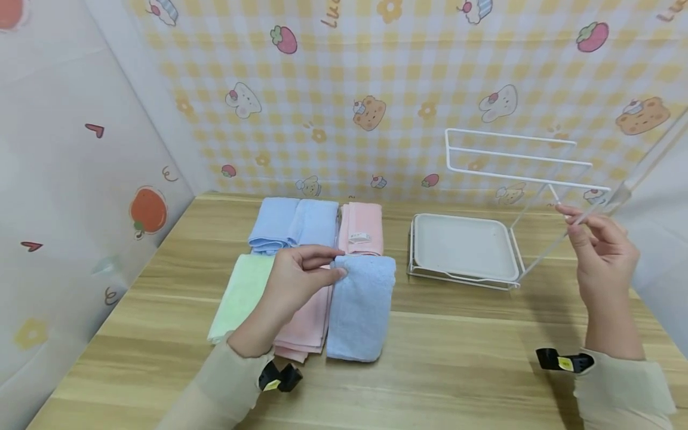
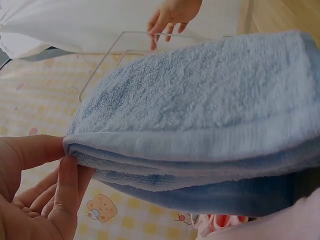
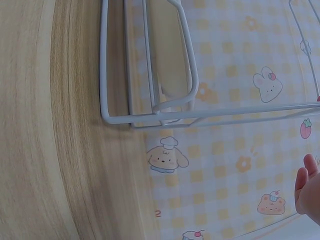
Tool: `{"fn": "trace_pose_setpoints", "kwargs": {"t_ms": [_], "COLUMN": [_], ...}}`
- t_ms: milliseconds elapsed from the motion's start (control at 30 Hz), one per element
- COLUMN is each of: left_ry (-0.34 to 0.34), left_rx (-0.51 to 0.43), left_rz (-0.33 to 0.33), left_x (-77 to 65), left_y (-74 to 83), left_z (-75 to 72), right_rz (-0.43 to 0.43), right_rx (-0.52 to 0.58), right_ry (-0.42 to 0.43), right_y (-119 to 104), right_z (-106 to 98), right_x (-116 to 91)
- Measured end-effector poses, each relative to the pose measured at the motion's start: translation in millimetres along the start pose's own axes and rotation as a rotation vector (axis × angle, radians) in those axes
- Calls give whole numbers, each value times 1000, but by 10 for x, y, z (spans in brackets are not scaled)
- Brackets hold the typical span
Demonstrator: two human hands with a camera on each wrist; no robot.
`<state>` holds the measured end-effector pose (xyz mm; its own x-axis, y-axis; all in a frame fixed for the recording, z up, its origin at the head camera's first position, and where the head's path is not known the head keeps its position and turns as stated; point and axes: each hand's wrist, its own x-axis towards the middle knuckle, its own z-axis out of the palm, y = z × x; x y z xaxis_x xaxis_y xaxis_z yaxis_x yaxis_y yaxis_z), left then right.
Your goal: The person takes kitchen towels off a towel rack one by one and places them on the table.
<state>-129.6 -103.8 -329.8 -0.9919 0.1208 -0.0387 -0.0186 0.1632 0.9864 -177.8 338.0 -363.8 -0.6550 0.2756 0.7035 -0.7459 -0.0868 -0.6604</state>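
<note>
My left hand (image 1: 298, 286) pinches the upper left corner of a folded blue towel (image 1: 360, 316), thumb on one side and fingers on the other. In the left wrist view the towel's stacked layers (image 2: 200, 115) show, lifted off the surface at that end. At the right, my right hand (image 1: 607, 257) grips a slanting upright of a white wire rack (image 1: 529, 176) between thumb and fingers. Only part of that hand (image 3: 310, 190) appears in the right wrist view. A pale tray (image 1: 462, 248) lies in the rack's base.
Other folded towels lie left of the rack: blue (image 1: 292, 221), pink (image 1: 365, 224), green (image 1: 244, 292) and another pink one (image 1: 306, 328), partly behind my left hand. The wooden table (image 1: 441, 370) meets a yellow checked backdrop (image 1: 403, 77) at the back.
</note>
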Motion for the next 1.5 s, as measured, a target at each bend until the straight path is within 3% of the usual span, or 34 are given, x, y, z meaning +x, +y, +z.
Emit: {"fn": "trace_pose_setpoints", "kwargs": {"t_ms": [367,733,867,1033,1333,1500], "left_ry": [7,8,5,-19,-109,-165], "left_rx": [26,95,177,262,301,307], "left_rz": [-13,-103,-132,-142,-100,-119], "left_x": [308,561,625,666,657,644], "left_y": [-97,-283,-355,-443,-492,-490], "left_z": [-26,-31,-17,8,12,11], "right_rz": [-13,7,2,8,5,4], "right_rx": [-25,13,-2,10,7,6], "right_ry": [-3,-3,-3,-1,7,6], "right_y": [-5,-2,-8,-12,-5,-3], "right_z": [7,25,21,16,23,19], "right_x": [-36,-5,-9,2,13,15]}}
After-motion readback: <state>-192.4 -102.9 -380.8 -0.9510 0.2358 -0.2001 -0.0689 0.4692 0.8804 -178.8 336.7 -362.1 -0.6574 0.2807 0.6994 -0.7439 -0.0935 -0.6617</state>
